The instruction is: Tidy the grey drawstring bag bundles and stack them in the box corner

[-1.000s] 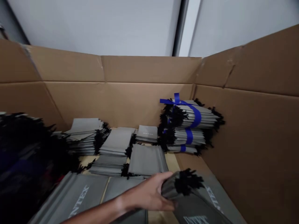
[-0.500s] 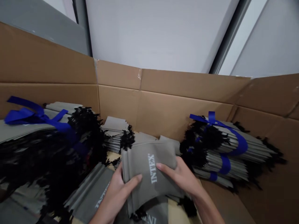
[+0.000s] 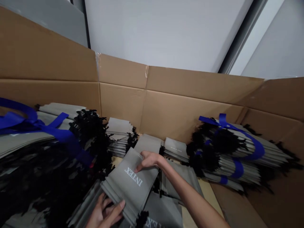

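Observation:
A stack of grey fabric pouches (image 3: 129, 182) with white INTEX lettering is tilted in front of me at the lower centre. My left hand (image 3: 106, 210) grips its lower left edge, thumb on top and fingers partly beneath. Across the far right corner, my right hand (image 3: 148, 160) holds the stack with its thumb on the top pouch; its other fingers are partly hidden. Black cord ends stick out at the stack's lower right. More grey pouches (image 3: 163, 209) lie beneath and to the right of it.
Cardboard walls (image 3: 171, 104) surround the work area. Bundles tied with blue ribbon stand at the left (image 3: 57, 129) and right (image 3: 239, 164). Smaller pouch stacks (image 3: 120, 126) sit along the back wall, and another stack (image 3: 176, 148) lies right of centre.
The held stack has moved left and turned, its lettering now slanting. My right hand has shifted left to the far corner, and my left hand has moved lower. The view has shifted slightly.

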The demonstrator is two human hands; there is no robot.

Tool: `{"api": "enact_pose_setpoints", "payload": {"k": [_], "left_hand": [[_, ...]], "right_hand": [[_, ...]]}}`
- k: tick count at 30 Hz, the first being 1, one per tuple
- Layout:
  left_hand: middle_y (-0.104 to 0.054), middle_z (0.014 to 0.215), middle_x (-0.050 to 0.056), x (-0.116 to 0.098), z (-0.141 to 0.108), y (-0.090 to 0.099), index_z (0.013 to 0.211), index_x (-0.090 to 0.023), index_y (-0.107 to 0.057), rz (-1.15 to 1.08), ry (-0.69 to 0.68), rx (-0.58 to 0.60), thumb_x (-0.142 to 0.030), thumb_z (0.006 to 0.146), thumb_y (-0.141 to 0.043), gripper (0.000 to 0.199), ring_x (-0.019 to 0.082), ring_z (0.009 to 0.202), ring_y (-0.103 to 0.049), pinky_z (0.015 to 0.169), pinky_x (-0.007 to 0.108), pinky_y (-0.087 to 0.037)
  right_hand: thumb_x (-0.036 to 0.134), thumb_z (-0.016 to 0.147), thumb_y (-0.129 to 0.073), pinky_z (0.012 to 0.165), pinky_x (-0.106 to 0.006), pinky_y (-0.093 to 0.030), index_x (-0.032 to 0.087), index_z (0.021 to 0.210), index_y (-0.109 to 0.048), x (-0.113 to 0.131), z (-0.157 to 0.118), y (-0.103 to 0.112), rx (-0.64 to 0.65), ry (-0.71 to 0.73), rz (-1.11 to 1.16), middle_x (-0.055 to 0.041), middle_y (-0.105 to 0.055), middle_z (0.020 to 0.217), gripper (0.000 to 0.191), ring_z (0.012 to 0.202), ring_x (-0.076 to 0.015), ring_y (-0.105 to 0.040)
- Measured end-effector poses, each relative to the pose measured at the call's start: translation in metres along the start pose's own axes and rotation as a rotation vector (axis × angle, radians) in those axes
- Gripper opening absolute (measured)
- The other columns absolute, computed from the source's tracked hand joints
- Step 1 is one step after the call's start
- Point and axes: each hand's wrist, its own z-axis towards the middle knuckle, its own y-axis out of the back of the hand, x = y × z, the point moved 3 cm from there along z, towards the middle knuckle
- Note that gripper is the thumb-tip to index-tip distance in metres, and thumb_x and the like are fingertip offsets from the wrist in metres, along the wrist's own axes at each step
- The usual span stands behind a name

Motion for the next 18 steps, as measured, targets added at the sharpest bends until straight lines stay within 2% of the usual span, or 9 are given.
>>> {"api": "enact_pose_setpoints", "payload": {"k": [2, 4, 7, 9, 10, 12, 14, 15, 18], "left_hand": [[-0.069, 0.15, 0.02, -0.004, -0.01, 0.0, 0.153, -0.026, -0.05, 0.013, -0.023, -0.007, -0.057, 0.048, -0.108, 0.123, 0.044, 0.12, -0.079, 0.09, 0.047, -0.071], [-0.062, 0.159, 0.019, -0.009, -0.018, 0.001, 0.138, -0.026, -0.063, 0.01, -0.051, -0.018, -0.062, 0.049, -0.105, 0.106, 0.045, 0.124, -0.077, 0.093, 0.046, -0.071], [-0.059, 0.16, 0.022, -0.01, -0.02, 0.006, 0.133, -0.023, -0.063, 0.05, -0.052, -0.063, -0.071, 0.041, -0.102, 0.112, 0.046, 0.119, -0.078, 0.091, 0.046, -0.071], [-0.06, 0.156, 0.023, -0.008, -0.018, 0.01, 0.142, -0.021, -0.057, 0.209, -0.075, -0.093, -0.078, 0.046, -0.096, 0.119, 0.042, 0.109, -0.081, 0.089, 0.047, -0.071], [-0.062, 0.151, 0.023, -0.007, -0.018, 0.012, 0.146, -0.02, -0.055, 0.335, -0.123, -0.118, -0.081, 0.053, -0.091, 0.117, 0.04, 0.104, -0.082, 0.086, 0.048, -0.071], [-0.066, 0.143, 0.02, -0.01, -0.021, 0.012, 0.149, -0.021, -0.055, 0.624, -0.303, -0.161, -0.082, 0.074, -0.077, 0.098, 0.039, 0.106, -0.079, 0.084, 0.048, -0.07], [-0.067, 0.143, 0.017, -0.014, -0.027, 0.005, 0.146, -0.028, -0.062, 0.877, -0.531, -0.167, -0.072, 0.093, -0.064, 0.069, 0.04, 0.124, -0.072, 0.093, 0.05, -0.067], [-0.065, 0.148, 0.014, -0.014, -0.029, 0.0, 0.144, -0.032, -0.066, 0.971, -0.626, -0.131, -0.065, 0.1, -0.059, 0.056, 0.04, 0.137, -0.065, 0.101, 0.052, -0.064], [-0.059, 0.161, 0.008, -0.006, -0.03, -0.015, 0.14, -0.038, -0.073, 1.155, -0.785, -0.024, -0.051, 0.108, -0.051, 0.041, 0.039, 0.16, -0.04, 0.115, 0.06, -0.055]], "right_hand": [[0.026, 0.095, -0.086, 0.078, -0.033, -0.063, 0.014, 0.096, -0.074, -0.004, 0.006, -0.004, 0.06, -0.016, -0.023, -0.0001, -0.077, 0.095, 0.017, 0.083, -0.0172, -0.074], [0.027, 0.098, -0.083, 0.084, -0.037, -0.065, 0.014, 0.103, -0.075, -0.009, 0.012, -0.007, 0.096, -0.026, -0.03, -0.0025, -0.078, 0.105, 0.016, 0.09, -0.0187, -0.076], [0.029, 0.093, -0.088, 0.089, -0.038, -0.064, 0.014, 0.108, -0.075, -0.017, 0.02, -0.009, 0.085, -0.044, -0.056, -0.0043, -0.08, 0.11, 0.024, 0.097, -0.0213, -0.077], [0.031, 0.081, -0.096, 0.087, -0.033, -0.063, 0.014, 0.108, -0.076, -0.023, 0.023, -0.01, 0.061, -0.051, -0.08, -0.0037, -0.082, 0.106, 0.037, 0.097, -0.0232, -0.078], [0.032, 0.075, -0.099, 0.084, -0.031, -0.063, 0.014, 0.108, -0.077, -0.025, 0.024, -0.01, 0.049, -0.05, -0.092, -0.0033, -0.083, 0.104, 0.044, 0.097, -0.0241, -0.078], [0.035, 0.068, -0.101, 0.08, -0.028, -0.061, 0.014, 0.11, -0.078, -0.029, 0.025, -0.011, 0.027, -0.039, -0.112, -0.0035, -0.083, 0.105, 0.052, 0.098, -0.0253, -0.078], [0.038, 0.068, -0.099, 0.078, -0.027, -0.06, 0.014, 0.113, -0.078, -0.031, 0.025, -0.012, 0.005, -0.022, -0.132, -0.005, -0.084, 0.11, 0.056, 0.099, -0.0255, -0.079], [0.039, 0.068, -0.098, 0.078, -0.027, -0.06, 0.014, 0.115, -0.078, -0.032, 0.025, -0.012, -0.007, -0.013, -0.143, -0.0058, -0.083, 0.112, 0.057, 0.1, -0.0257, -0.079], [0.04, 0.068, -0.099, 0.082, -0.029, -0.059, 0.014, 0.122, -0.076, -0.033, 0.023, -0.012, -0.062, 0.008, -0.187, -0.0085, -0.083, 0.118, 0.064, 0.105, -0.0276, -0.078]]}}
